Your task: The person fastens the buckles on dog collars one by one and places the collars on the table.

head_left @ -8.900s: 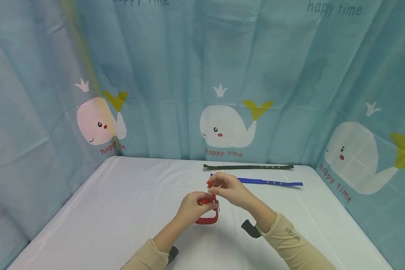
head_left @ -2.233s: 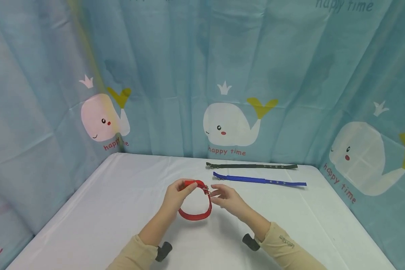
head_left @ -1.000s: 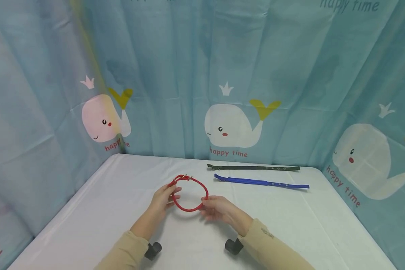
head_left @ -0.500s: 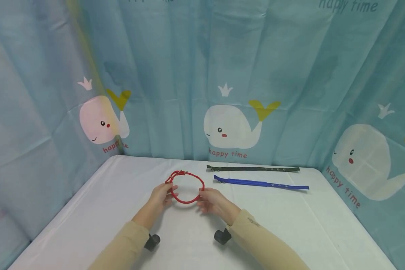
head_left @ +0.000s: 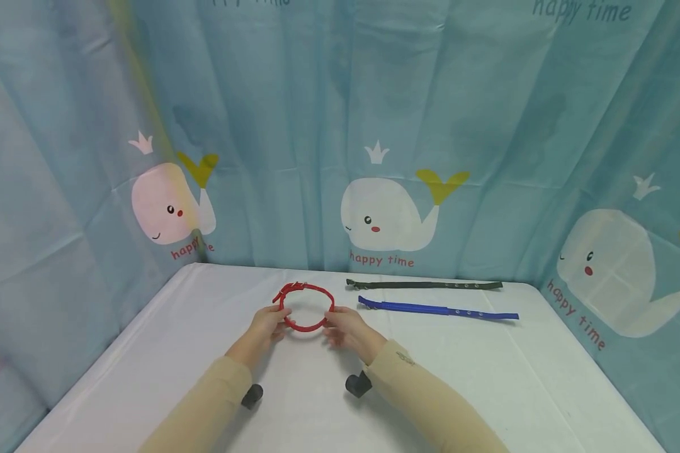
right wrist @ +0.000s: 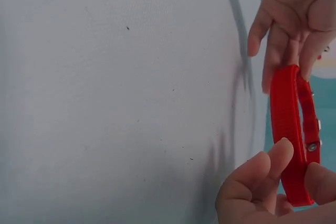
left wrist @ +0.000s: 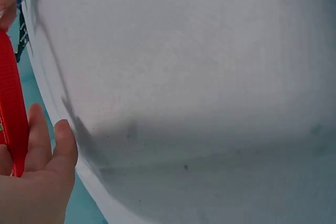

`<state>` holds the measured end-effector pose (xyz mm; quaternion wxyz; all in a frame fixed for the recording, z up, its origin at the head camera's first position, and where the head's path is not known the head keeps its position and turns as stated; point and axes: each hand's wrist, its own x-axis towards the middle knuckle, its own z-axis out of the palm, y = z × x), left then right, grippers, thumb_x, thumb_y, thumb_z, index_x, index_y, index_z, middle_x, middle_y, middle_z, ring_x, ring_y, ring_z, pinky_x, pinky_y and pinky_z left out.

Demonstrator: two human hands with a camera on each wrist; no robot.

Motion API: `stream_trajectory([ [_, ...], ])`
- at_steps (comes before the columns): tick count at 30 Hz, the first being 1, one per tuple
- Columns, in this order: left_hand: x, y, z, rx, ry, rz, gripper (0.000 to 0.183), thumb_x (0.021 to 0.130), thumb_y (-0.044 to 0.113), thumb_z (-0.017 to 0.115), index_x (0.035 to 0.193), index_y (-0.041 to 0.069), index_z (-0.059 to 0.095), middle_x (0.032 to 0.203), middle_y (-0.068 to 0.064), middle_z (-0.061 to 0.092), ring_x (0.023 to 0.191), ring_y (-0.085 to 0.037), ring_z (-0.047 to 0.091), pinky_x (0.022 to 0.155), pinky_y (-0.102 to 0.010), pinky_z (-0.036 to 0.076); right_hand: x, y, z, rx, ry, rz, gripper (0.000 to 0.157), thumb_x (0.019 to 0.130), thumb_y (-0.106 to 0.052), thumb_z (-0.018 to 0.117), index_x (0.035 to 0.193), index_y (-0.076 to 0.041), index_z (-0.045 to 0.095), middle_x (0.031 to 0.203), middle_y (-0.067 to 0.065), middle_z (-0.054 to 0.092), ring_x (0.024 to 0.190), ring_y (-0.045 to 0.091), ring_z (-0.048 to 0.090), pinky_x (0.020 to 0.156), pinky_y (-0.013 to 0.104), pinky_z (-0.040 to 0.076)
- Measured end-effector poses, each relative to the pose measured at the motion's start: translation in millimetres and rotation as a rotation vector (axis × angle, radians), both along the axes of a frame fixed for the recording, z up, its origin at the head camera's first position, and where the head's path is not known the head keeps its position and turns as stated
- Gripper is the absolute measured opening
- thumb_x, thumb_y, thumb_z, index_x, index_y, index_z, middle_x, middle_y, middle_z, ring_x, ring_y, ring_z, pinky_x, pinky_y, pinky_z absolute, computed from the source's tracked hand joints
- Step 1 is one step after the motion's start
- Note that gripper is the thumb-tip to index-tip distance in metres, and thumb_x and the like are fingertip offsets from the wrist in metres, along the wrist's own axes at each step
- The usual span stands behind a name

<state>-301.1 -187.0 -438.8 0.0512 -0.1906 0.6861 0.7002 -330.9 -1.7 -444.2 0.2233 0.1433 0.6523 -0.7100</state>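
A red collar, its strap run through the buckle, forms a ring held over the far middle of the white table. My left hand pinches its left side, near the buckle and loose strap end. The opposite side is pinched by my right hand. In the left wrist view the band shows at the left edge, with two fingers of the left hand extended beside it. The right wrist view shows the collar between both hands, with metal eyelets on its inner side.
A blue collar lies stretched out right of the hands, and a dark green collar lies behind it along the table's back edge. A light-blue whale-print curtain encloses the white table.
Earlier the hands worked at the red collar's buckle. The right hand then shifted to the ring's right side, and both hands have since carried it away from the body and slightly left.
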Motion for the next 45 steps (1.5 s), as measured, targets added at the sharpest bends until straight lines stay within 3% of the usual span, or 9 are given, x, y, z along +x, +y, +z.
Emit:
stream_trajectory([
  [6, -12.6, 3, -8.5, -0.022, -0.034, 0.045, 0.050, 0.099, 0.016, 0.055, 0.140, -0.008, 0.038, 0.124, -0.023, 0.057, 0.095, -0.026, 0.066, 0.081, -0.034, 0.050, -7.0, -5, -4.3, 0.011, -0.002, -0.065, 0.044, 0.094, -0.012, 0.064, 0.135, -0.005, 0.050, 0.098, 0.012, 0.066, 0.058, 0.013, 0.056, 0.053, 0.023, 0.047],
  [15, -25.6, 3, -9.1, -0.055, -0.065, 0.076, 0.046, 0.100, 0.016, 0.054, 0.139, -0.005, 0.042, 0.121, -0.021, 0.056, 0.090, -0.023, 0.060, 0.080, -0.031, 0.051, -21.7, -13, -9.1, 0.049, -0.016, -0.126, 0.044, 0.092, -0.014, 0.067, 0.133, -0.005, 0.053, 0.099, 0.012, 0.067, 0.061, 0.015, 0.059, 0.056, 0.022, 0.049],
  [21, -31.3, 2, -8.4, -0.086, -0.066, 0.058, 0.044, 0.101, 0.020, 0.051, 0.137, -0.003, 0.041, 0.114, -0.018, 0.059, 0.076, -0.018, 0.065, 0.069, -0.025, 0.049, -29.7, -16, -14.6, 0.043, 0.001, -0.166, 0.043, 0.092, -0.011, 0.067, 0.132, -0.005, 0.053, 0.095, 0.012, 0.068, 0.058, 0.015, 0.061, 0.054, 0.023, 0.049],
  [26, -40.0, 3, -11.1, -0.112, -0.102, 0.055, 0.046, 0.102, 0.023, 0.051, 0.140, 0.001, 0.039, 0.112, -0.017, 0.058, 0.065, -0.015, 0.064, 0.062, -0.022, 0.046, -36.4, -16, -19.2, 0.046, 0.006, -0.173, 0.041, 0.091, -0.010, 0.067, 0.129, -0.004, 0.054, 0.093, 0.012, 0.068, 0.057, 0.015, 0.061, 0.052, 0.023, 0.050],
  [32, -52.1, 5, -14.4, -0.124, -0.132, 0.073, 0.047, 0.101, 0.026, 0.053, 0.140, 0.002, 0.040, 0.115, -0.018, 0.057, 0.063, -0.014, 0.063, 0.060, -0.021, 0.045, -44.3, -16, -17.5, 0.059, 0.013, -0.175, 0.039, 0.092, -0.010, 0.067, 0.129, -0.004, 0.054, 0.089, 0.010, 0.068, 0.058, 0.014, 0.061, 0.053, 0.023, 0.051],
  [39, -62.5, -1, -14.8, -0.146, -0.134, 0.093, 0.044, 0.101, 0.024, 0.052, 0.137, 0.001, 0.042, 0.108, -0.017, 0.060, 0.059, -0.013, 0.063, 0.058, -0.019, 0.045, -47.6, -26, -7.6, 0.139, -0.009, -0.140, 0.046, 0.089, -0.005, 0.068, 0.134, -0.008, 0.054, 0.095, 0.010, 0.068, 0.078, 0.020, 0.064, 0.067, 0.030, 0.053],
  [45, -71.5, -7, -13.6, -0.154, -0.146, 0.111, 0.044, 0.102, 0.021, 0.051, 0.139, 0.000, 0.041, 0.106, -0.016, 0.060, 0.057, -0.012, 0.063, 0.055, -0.019, 0.046, -43.0, -28, 5.5, 0.119, -0.023, -0.087, 0.049, 0.088, 0.000, 0.066, 0.135, -0.006, 0.054, 0.102, 0.013, 0.067, 0.097, 0.028, 0.063, 0.081, 0.041, 0.053],
])
